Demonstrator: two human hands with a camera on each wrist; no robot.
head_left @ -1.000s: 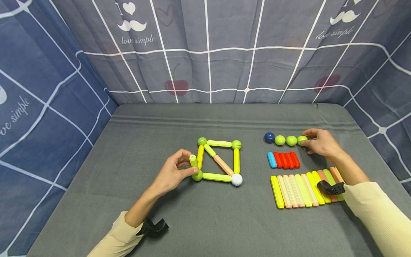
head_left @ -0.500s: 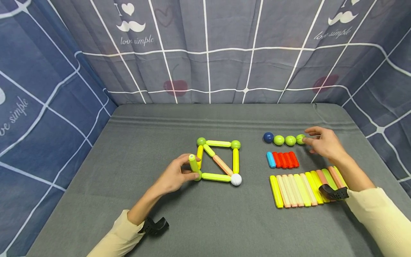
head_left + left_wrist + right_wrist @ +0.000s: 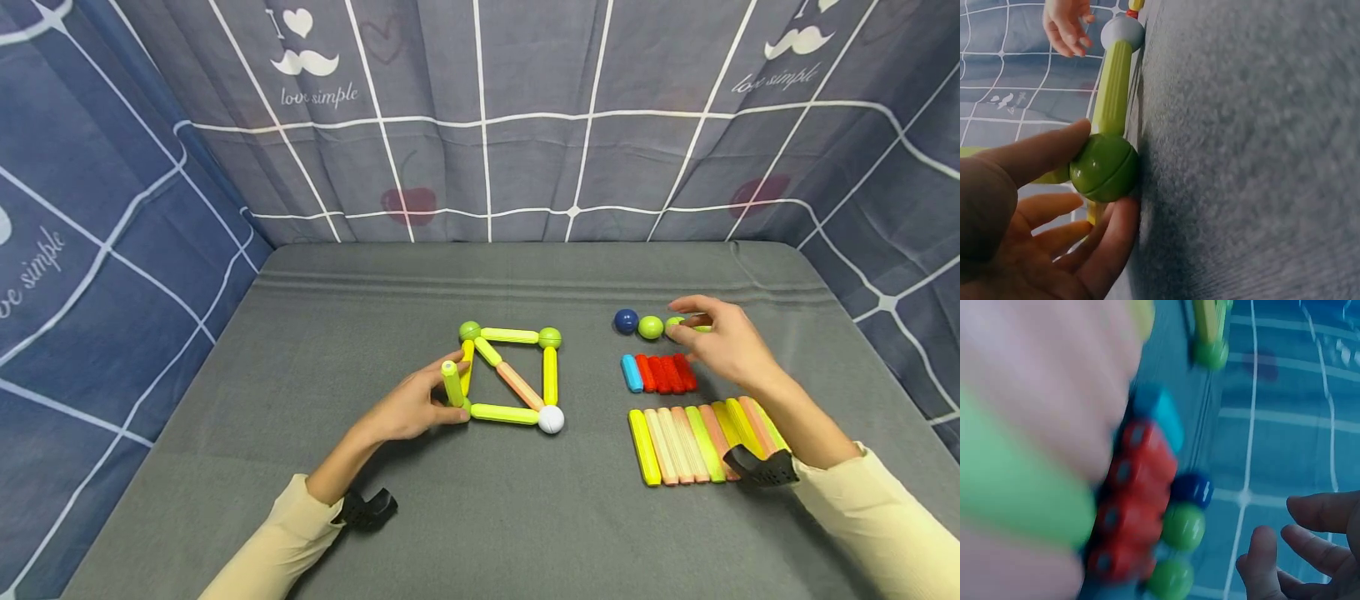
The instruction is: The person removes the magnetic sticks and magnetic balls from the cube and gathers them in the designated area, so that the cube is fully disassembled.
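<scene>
The left hand (image 3: 408,406) is pinching the green ball (image 3: 1105,169) at the near-left corner of the square rod frame (image 3: 505,414), under an upright yellow-green rod (image 3: 452,385), while the right hand (image 3: 723,340), fingers apart, is hovering over green balls (image 3: 651,327) beyond short red rods (image 3: 663,374).

We count six green balls (image 3: 1105,170), one white ball (image 3: 551,419), one navy ball (image 3: 626,322). We see four red rods (image 3: 656,374), one blue rod (image 3: 632,373).

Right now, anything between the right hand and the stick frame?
Yes, low down: a green ball, then the dark blue ball, sit between the right hand and the stick frame. Short red sticks lie beside that row. Nothing tall shows there.
</scene>
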